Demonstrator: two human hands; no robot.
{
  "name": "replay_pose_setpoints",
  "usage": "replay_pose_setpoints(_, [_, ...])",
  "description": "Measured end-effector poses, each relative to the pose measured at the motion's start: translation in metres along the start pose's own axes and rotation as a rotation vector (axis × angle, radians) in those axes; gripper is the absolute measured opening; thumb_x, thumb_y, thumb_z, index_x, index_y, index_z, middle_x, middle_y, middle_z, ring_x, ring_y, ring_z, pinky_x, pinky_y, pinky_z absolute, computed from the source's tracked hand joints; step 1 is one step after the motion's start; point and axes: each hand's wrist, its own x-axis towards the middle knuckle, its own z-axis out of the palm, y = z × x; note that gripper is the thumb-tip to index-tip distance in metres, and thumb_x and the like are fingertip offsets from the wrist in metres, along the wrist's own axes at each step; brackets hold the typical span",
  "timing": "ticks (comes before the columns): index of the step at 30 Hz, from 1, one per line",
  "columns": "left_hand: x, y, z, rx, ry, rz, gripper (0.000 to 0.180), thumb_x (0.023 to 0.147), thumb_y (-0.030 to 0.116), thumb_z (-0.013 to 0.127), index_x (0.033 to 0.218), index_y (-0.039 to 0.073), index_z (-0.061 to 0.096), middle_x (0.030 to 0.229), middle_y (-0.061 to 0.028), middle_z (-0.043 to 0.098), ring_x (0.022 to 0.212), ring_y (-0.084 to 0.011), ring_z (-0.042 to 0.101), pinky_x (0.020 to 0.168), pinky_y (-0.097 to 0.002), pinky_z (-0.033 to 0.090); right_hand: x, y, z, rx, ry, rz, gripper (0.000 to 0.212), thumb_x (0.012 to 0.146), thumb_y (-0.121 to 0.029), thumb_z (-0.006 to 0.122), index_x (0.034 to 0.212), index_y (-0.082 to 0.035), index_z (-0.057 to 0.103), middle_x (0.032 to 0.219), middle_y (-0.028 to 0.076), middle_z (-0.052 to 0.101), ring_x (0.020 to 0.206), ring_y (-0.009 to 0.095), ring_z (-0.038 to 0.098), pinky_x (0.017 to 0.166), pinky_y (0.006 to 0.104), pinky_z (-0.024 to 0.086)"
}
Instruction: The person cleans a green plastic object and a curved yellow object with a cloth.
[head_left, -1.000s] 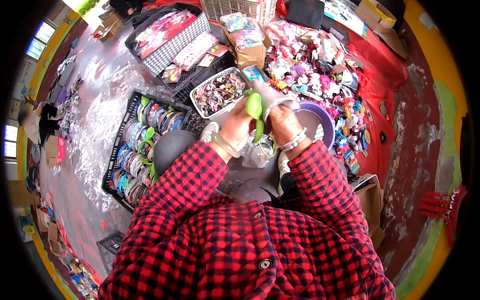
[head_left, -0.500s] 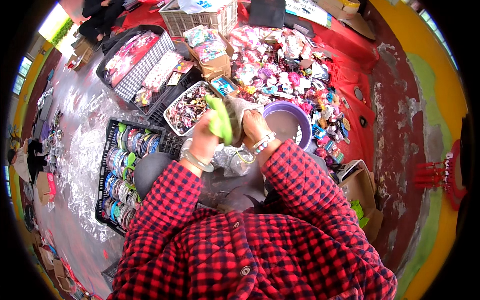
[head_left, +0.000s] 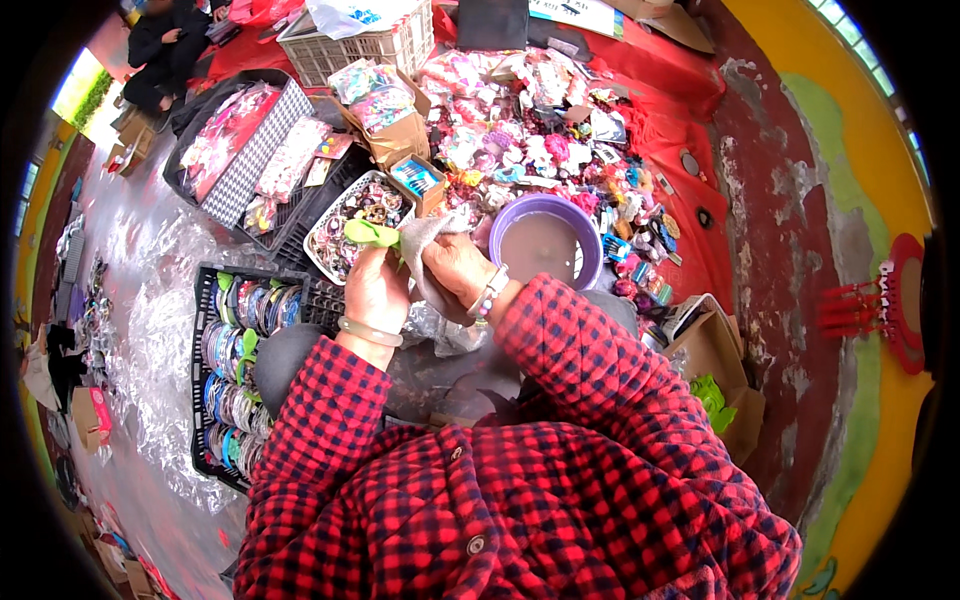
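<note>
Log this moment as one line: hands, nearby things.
left hand: holds green piece | right hand: holds grey cloth | nearby: purple basin

Beige plastic crate [head_left: 322,60] near a packet-filled cardboard box [head_left: 404,138]

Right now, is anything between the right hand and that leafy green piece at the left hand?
Yes: the grey cloth, held by the right hand, lies between it and the green piece at the left hand. Nothing else visible does.
</note>
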Motion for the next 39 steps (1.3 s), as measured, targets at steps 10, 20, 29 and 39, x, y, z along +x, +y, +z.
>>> replay_pose_setpoints(10, [0.002, 0.005, -0.006, -0.063, -0.112, -0.003, 0.036, 0.086, 0.029, 0.053, 0.105, -0.001, 0.053, 0.108, -0.0134, 0.056, 0.101, -0.024, 0.052, 0.093, -0.0376, 0.039, -0.004, -0.012, -0.001, -0.391, -0.236, -0.398, 0.026, 0.087, -0.021, 0.05, 0.106, -0.004, 0.056, 0.092, 0.006, 0.061, 0.083, 0.01, 0.054, 0.07, 0.0269, 0.046])
replay_pose_setpoints(20, [0.008, 0.023, -0.008, 0.045, 0.047, 0.078, 0.016, 0.085, 0.014, 0.054, 0.09, -0.001, 0.055, 0.088, -0.0136, 0.06, 0.089, -0.0251, 0.057, 0.084, -0.0376, 0.046, -0.01, -0.014, 0.002, -0.408, -0.175, -0.307, 0.027, 0.086, -0.021, 0.05, 0.106, -0.004, 0.057, 0.101, 0.015, 0.061, 0.094, 0.022, 0.057, 0.081, 0.0307, 0.043])
replay_pose_setpoints(29, [0.018, 0.059, -0.033, 0.062, 0.138, 0.178, 0.018, 0.081, 0.025, 0.057, 0.086, 0.007, 0.056, 0.088, -0.009, 0.061, 0.088, -0.0217, 0.057, 0.07, -0.0348, 0.043, -0.015, 0.004, -0.011, -0.56, -0.355, -0.241, 0.029, 0.084, -0.024, 0.05, 0.105, -0.004, 0.057, 0.095, 0.013, 0.063, 0.088, 0.023, 0.059, 0.076, 0.0325, 0.046])
replay_pose_setpoints(39, [0.013, 0.078, -0.019, -0.032, -0.09, 0.082, 0.024, 0.086, 0.026, 0.054, 0.091, 0.003, 0.055, 0.086, -0.007, 0.057, 0.076, -0.017, 0.054, 0.058, -0.025, 0.044, -0.014, -0.014, -0.051, -0.008, -0.206, -0.089, 0.05, 0.08, -0.04, 0.061, 0.112, -0.003, 0.053, 0.097, 0.005, 0.059, 0.087, 0.012, 0.055, 0.076, 0.0275, 0.044])
